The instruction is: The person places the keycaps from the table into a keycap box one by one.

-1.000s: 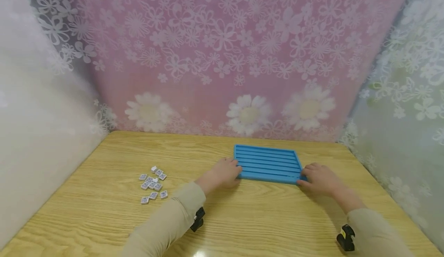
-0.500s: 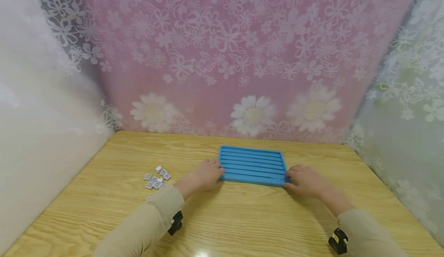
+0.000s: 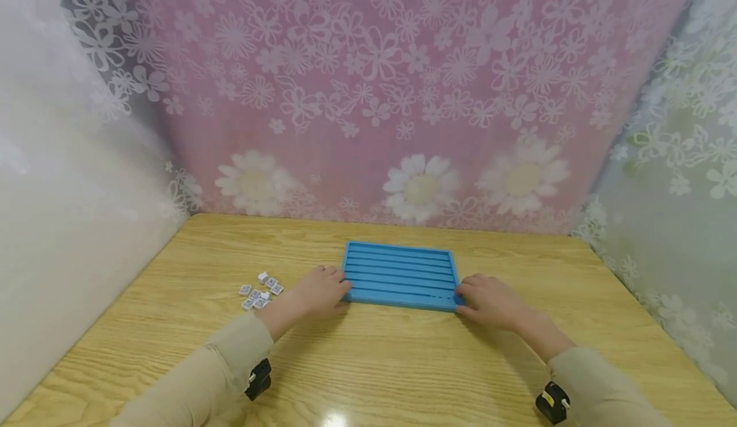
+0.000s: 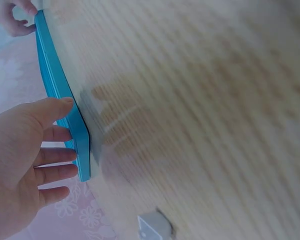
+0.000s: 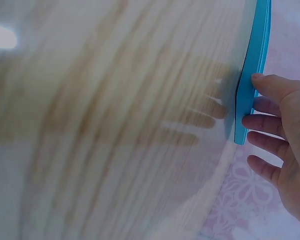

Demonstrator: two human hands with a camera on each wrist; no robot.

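A blue rectangular tray (image 3: 397, 272) with long parallel ridges lies flat on the wooden table. My left hand (image 3: 318, 291) holds its left end, and my right hand (image 3: 489, 300) holds the right end near the front corner. In the left wrist view the thumb lies on the front wall of the tray (image 4: 80, 135), with the fingers around the end. From the right wrist, the thumb and a finger touch the tray's wall (image 5: 246, 92) while the lower fingers spread past its corner.
Several small white tiles (image 3: 254, 294) with printed faces lie left of the tray, partly hidden by my left forearm. One white tile (image 4: 155, 226) shows beneath the left wrist. A pink floral backdrop (image 3: 357, 94) stands behind the table (image 3: 403, 363).
Both hands have slid the tray to the left across the table, toward the tiles. My left forearm now covers some tiles that were visible before. The head view has shifted slightly.
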